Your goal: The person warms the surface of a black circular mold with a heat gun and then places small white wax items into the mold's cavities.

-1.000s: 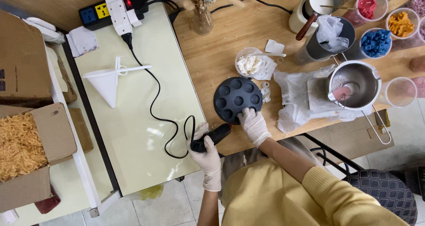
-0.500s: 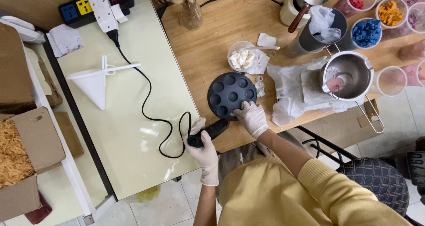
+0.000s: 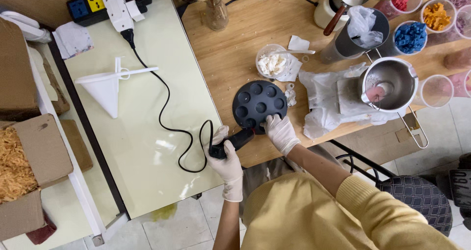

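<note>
A: Status on the hands?

B: Left hand [image 3: 226, 161], white glove, wrapped around the black handle [image 3: 235, 141] of the round black mould pan [image 3: 259, 104]. Closed grip on it.

A: Right?

B: Right hand [image 3: 280, 131], gloved too, laid flat on the pan's near rim. Fingers rest on it, not curled round anything.

A: Where's the pan?

B: On the wooden table [image 3: 240, 44], near its front edge, handle overhanging toward the pale green surface [image 3: 147, 147]. Its black cord [image 3: 164, 108] loops across that surface to the power strip [image 3: 105, 2].

A: Around it?

B: Cup of white chunks [image 3: 271, 62] just behind it, steel pot [image 3: 390, 81] on crumpled paper to the right, white funnel [image 3: 105, 86] well to the left.
</note>
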